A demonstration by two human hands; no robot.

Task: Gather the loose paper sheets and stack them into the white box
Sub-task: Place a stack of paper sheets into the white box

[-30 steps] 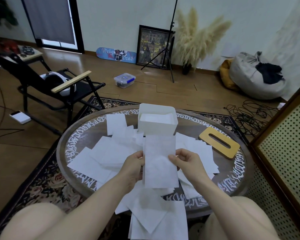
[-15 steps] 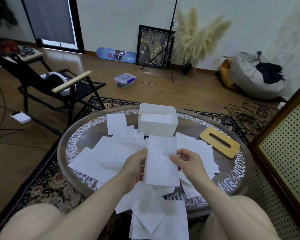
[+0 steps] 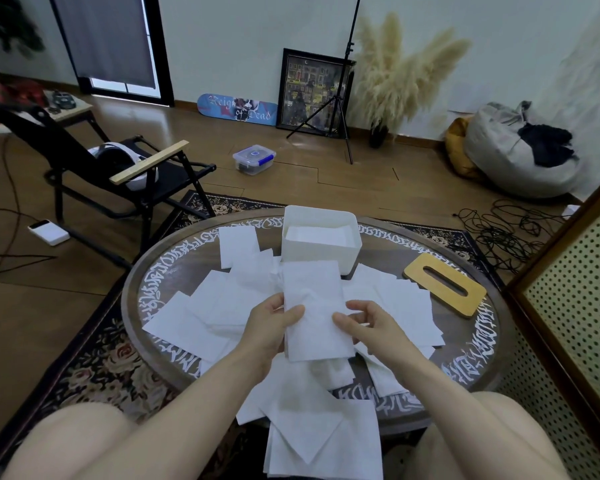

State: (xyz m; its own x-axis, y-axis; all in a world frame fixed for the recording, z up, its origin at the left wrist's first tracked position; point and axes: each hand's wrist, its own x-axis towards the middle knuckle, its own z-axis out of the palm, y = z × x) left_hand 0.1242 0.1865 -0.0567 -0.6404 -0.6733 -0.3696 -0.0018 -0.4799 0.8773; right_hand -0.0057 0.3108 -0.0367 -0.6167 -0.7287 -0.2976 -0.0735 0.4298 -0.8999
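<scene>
White sheet [image 3: 310, 306] between both hands' fingers [image 3: 293, 311]

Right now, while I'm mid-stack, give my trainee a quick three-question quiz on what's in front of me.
1. True or false: the white box already has paper lying inside it.
2. Which hands hold the folded sheet above the table? A) left only B) right only C) both
3. Fill in: the wooden lid with the slot lies to the ____ of the white box.

Key
1. True: a flat white layer shows inside the box.
2. C: the left hand pinches its left edge and the right hand its right edge.
3. Right, flat on the table, apart from the box.
</scene>
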